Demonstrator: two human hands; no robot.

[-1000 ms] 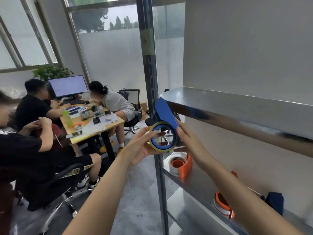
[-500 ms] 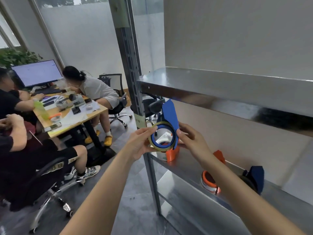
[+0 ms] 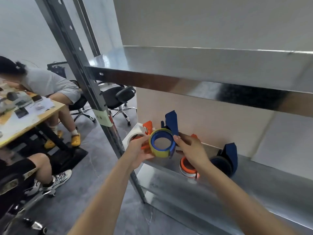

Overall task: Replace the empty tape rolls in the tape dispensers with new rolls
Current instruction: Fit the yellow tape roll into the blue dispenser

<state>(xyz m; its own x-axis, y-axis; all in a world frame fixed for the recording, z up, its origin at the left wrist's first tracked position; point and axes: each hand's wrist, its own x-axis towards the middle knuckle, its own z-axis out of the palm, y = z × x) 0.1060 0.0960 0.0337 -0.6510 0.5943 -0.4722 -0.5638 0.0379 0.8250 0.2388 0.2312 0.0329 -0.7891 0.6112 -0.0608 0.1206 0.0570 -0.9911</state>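
My left hand (image 3: pixel 138 150) and right hand (image 3: pixel 189 148) hold a tape dispenser (image 3: pixel 171 122) between them, its roll (image 3: pixel 159 152) facing me, above the left end of the lower shelf (image 3: pixel 254 189). On that shelf, a second dispenser (image 3: pixel 148 127) lies behind my left hand, a third dispenser (image 3: pixel 187 168) under my right wrist, and a fourth dispenser (image 3: pixel 228 158) further right. The upper shelf (image 3: pixel 203 65) runs overhead. The upright post (image 3: pixel 94 92) stands left of my hands, and a desk (image 3: pixel 33 114) lies further left.

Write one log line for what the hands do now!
left hand: grips tape roll | right hand: holds blue dispenser | roll: around dispenser hub | where: above shelf
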